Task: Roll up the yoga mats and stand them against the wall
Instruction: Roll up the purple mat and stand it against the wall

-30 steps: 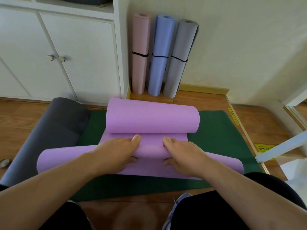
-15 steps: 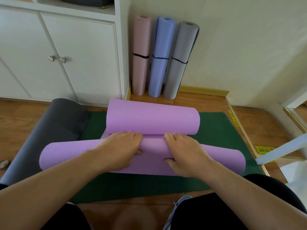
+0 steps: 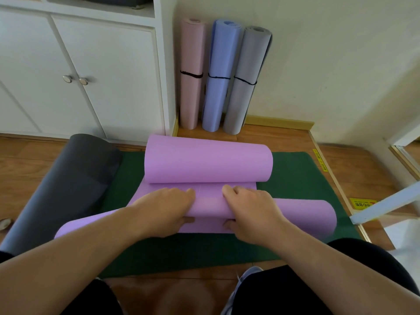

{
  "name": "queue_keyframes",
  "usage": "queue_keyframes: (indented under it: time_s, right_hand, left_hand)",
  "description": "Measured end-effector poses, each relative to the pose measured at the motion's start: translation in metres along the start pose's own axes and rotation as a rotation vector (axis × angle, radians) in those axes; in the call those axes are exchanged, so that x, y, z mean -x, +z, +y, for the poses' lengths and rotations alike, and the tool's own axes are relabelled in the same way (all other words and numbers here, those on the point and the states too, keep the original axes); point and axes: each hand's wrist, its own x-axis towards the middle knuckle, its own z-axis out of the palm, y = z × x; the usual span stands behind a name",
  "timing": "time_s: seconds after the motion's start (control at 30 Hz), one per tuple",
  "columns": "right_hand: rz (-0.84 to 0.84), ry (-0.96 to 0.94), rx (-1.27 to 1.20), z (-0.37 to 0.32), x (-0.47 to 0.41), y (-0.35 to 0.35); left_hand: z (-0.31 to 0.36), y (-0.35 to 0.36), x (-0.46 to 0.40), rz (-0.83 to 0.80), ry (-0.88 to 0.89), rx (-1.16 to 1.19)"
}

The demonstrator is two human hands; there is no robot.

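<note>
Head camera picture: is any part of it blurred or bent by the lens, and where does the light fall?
Head view: the purple mat and both hands, left hand and right hand, are fairly sharp; the near roll's right end and the white bar look smeared; the cabinet edges and floor lines bow, a wide-angle effect; soft, even light, brightest on the wall, without harsh glare.

White cabinet (image 3: 102,71); wooden floor (image 3: 284,137)

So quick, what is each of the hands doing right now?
Left hand: closed, gripping the near roll of the purple mat.
Right hand: closed, gripping the same roll.
</note>
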Motion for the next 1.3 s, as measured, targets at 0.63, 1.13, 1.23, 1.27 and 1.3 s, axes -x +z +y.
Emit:
queue_keyframes:
  time_s: [0.63, 1.13, 1.23, 1.27, 1.3]
  right_hand:
    - [0.016, 0.010, -0.027, -0.008, 0.000, -0.002]
    - [-0.206, -0.002, -0.146, 0.003, -0.009, 0.002]
    - [-0.135, 0.050, -0.066, -0.001, -0.003, -0.001]
    - [-0.121, 0.069, -0.035, -0.002, -0.001, -0.001]
    - [-0.112, 0.079, -0.013, -0.003, 0.000, 0.000]
  left_hand:
    - [0.003, -0.008, -0.007, 0.094, -0.074, 0.029]
    - [0.016, 0.014, -0.004, 0.090, -0.075, -0.103]
    - [0.011, 0.014, -0.007, 0.056, -0.063, -0.040]
    - [0.008, 0.011, -0.007, 0.030, -0.065, -0.006]
    - [0.006, 0.007, -0.006, 0.001, -0.066, 0.025]
